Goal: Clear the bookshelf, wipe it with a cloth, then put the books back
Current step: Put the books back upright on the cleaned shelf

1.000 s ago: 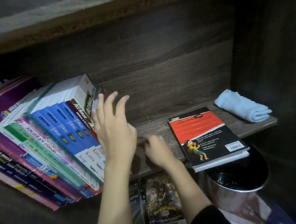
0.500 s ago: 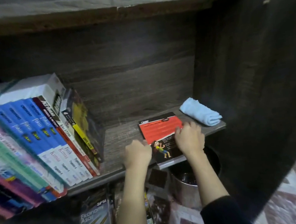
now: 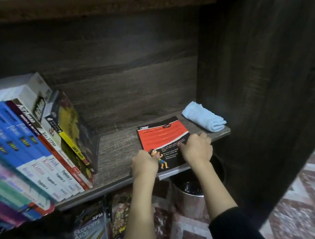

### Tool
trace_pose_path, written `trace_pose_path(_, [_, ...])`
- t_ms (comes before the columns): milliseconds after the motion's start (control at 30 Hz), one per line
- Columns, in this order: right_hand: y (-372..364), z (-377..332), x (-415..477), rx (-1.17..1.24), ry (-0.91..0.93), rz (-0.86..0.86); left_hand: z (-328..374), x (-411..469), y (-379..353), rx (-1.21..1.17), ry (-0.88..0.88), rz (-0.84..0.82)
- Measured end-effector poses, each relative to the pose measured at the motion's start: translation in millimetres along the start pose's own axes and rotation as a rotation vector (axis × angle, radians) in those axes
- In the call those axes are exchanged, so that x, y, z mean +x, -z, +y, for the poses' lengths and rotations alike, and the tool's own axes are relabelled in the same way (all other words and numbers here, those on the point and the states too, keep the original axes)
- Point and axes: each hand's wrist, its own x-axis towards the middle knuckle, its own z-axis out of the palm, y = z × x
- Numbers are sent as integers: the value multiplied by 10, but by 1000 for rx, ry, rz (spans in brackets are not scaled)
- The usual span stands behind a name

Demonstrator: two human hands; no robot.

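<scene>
Broadly, the dark wood-grain bookshelf (image 3: pixel 117 148) fills the view, and the board at chest level is bare across its middle. At its left end a row of blue, white and yellow textbooks (image 3: pixel 30 141) leans to the left, spines facing out. Below the board stand a round shiny metal bin (image 3: pixel 191 195) and a few more glossy study guides (image 3: pixel 90 231).

Right of centre, a thin red-and-black paperback (image 3: pixel 162 134) lies flat on the board, back cover up, its near edge jutting just past the front lip. Behind it to the right, apart from it, sits a rolled light-blue cloth (image 3: pixel 203 118).

The left hand (image 3: pixel 144 164) is at the paperback's near left corner, fingers curled tight with the tips hidden under the knuckles. The right hand (image 3: pixel 197 149) grips the right edge, fingers bent over it and thumb pressed on the cover.

Such a paperback should be light but floppy, and its glossy cover is likely slick. Held by one corner it would sag, so a hold on both long edges, or a pinch at the spine, seems safest for standing it against the leaning row.
</scene>
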Motion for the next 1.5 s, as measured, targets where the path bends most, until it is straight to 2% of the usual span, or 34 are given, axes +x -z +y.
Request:
trace_pose_path(133, [70,44,77,368,-153,-225,-93,147,7,-116,6,-31])
trace_pose_path(233, [61,57,93,713,-169,-395,-140,210,17,-240,31,-12])
trace_pose_path(300, [89,-1,41,926,-196,-467,-147,202,29,-239,35,27])
trace_pose_path(433, [186,-97,-48,1087,-105,-458,-148,153,102,-233,-50,104])
trace_pose_path(567, [326,-253,-224,1218,69,-343,-180,145,293,-274,-195,211])
trace_pose_path(733, [173,-650,-540,1041,386,-76,-225,79,752,-196,-309,425])
trace_pose_path(833, [-116,-881,-801,934,543,66,-200,-68,1081,-310,-468,557])
trace_pose_path(900, [-346,-1013,-948,882,608,121,-161,-194,1248,-471,-557,536])
trace_pose_path(967, [-559,-1113,-1056,830,671,140,-124,-316,1346,-652,-597,418])
trace_pose_path(1033, [-719,-1195,-1156,803,717,92,-161,-387,1388,-609,-635,430])
trace_pose_path(1133, [-853,-1271,-1248,800,762,-12,-319,-352,1421,-305,-640,601])
trace_pose_path(1267, [-937,-1353,-1216,694,835,-51,-446,-348,1471,-398,-547,614])
trace_pose_path(1367, [-930,-1356,-1104,619,828,-215,-520,-341,1496,-383,-524,627])
trace_pose_path(1500, [-890,-1306,-872,607,790,-494,-579,-308,1523,-147,-549,678])
